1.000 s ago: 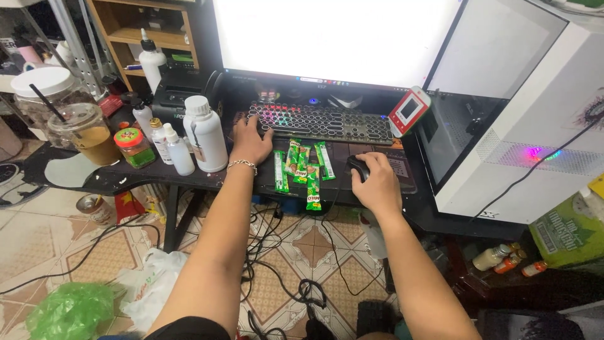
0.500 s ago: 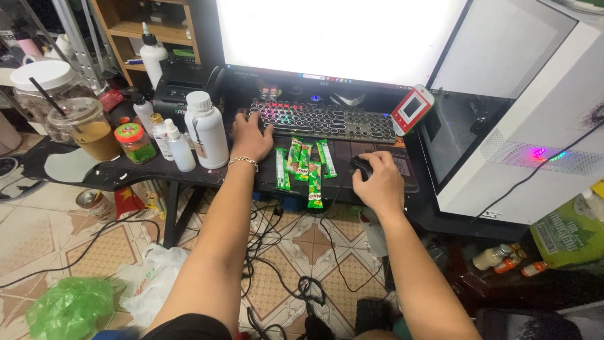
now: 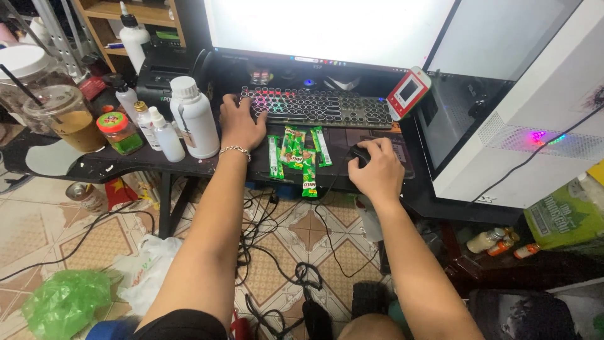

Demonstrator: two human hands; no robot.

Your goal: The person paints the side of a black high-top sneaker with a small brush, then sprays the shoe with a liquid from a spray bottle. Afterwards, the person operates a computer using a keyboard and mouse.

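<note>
1. Left hand: flat, fingers spread, fingertips resting on the left end of the keyboard; thin metal chain bracelet at the wrist.
2. Right hand: cupped, palm down, closed loosely over the mouse; only the mouse's rounded black front edge visible.
3. Keyboard: dark body, round typewriter-style keycaps, multicolour backlight; placed on the black desk just below the monitor.
4. Mouse: on the dark mat right of the sachets, in front of the keyboard's right half.
5. Sachets: narrow green foil sticks, glossy, lying loosely fanned between the two hands; one hanging over the desk's front edge.
6. White bottle: matte plastic, cylindrical, screw cap; standing just left of the left hand.
7. Small bottles: white plastic with tapered nozzles, grouped beside the white bottle.
8. Jar: squat, clear, green contents, red lid.
9. Cup: clear plastic, domed lid, straw, tan liquid; at the desk's left end.
10. Red device: rectangular, pale screen, leaning at the keyboard's right end.
11. Case: white, boxy, glass side panel, coloured light strip; right of the desk.
12. Floor: patterned tiles, tangled black cables, crumpled green bag.
</note>
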